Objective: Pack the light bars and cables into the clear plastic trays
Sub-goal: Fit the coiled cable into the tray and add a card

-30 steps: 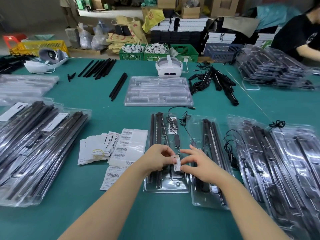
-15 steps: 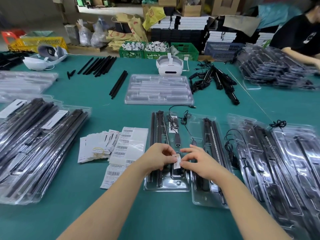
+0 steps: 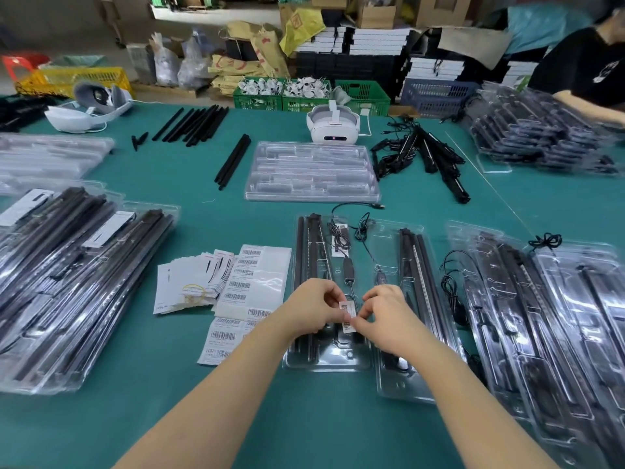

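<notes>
My left hand (image 3: 314, 308) and my right hand (image 3: 385, 316) both pinch a small white barcode label (image 3: 347, 315) over a clear plastic tray (image 3: 324, 362). Black light bars (image 3: 309, 265) lie in that tray's left side, and a black cable with an inline controller (image 3: 348, 270) runs down its middle. A second open tray (image 3: 402, 384) to the right holds more light bars (image 3: 417, 265). A further black cable (image 3: 449, 289) lies coiled on the table beside it.
Sheets of barcode labels (image 3: 250, 286) and paper cards (image 3: 192, 282) lie left of the tray. Packed trays (image 3: 74, 275) sit at left and overlapping trays (image 3: 548, 319) at right. Empty trays (image 3: 311, 172), loose bars (image 3: 192, 125), cabled bars (image 3: 429, 154) and a white headset (image 3: 333, 125) lie farther back.
Both hands stayed over the tray while turning and working the label between their fingertips. My view has tilted slightly.
</notes>
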Demonstrator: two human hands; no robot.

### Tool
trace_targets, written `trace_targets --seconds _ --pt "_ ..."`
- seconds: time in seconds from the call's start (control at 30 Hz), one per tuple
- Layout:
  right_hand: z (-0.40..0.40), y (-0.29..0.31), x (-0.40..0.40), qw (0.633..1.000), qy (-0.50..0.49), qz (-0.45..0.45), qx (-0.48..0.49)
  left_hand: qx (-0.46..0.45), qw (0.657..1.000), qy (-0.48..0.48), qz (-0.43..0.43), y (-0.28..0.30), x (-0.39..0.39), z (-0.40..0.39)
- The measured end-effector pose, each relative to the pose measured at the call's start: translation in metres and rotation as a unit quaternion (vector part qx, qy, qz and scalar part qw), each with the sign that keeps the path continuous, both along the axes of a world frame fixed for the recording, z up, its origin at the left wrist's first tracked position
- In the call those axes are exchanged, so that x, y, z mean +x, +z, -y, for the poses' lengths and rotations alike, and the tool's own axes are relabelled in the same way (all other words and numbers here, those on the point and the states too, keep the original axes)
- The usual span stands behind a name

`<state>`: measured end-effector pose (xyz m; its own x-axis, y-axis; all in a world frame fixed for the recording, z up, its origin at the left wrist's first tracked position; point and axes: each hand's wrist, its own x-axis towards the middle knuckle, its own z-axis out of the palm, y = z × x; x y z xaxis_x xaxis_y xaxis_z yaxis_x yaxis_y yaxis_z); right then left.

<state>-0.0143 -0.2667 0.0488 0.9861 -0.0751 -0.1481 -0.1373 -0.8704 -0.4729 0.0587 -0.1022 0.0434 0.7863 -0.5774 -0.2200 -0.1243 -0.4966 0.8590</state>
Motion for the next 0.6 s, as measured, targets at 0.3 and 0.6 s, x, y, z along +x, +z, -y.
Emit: trace_targets --seconds 0.3,0.6 --pt "-0.0024 0.0019 -0.0027 1.000 0.019 -0.015 -0.014 0.037 0.999 -0.011 0.028 0.0009 0.0002 0.0016" --pt "-0.0014 0.0026 -0.0024 0.998 0.036 -0.034 -0.027 0.057 0.998 -0.006 0.034 0.0033 -0.0016 0.0052"
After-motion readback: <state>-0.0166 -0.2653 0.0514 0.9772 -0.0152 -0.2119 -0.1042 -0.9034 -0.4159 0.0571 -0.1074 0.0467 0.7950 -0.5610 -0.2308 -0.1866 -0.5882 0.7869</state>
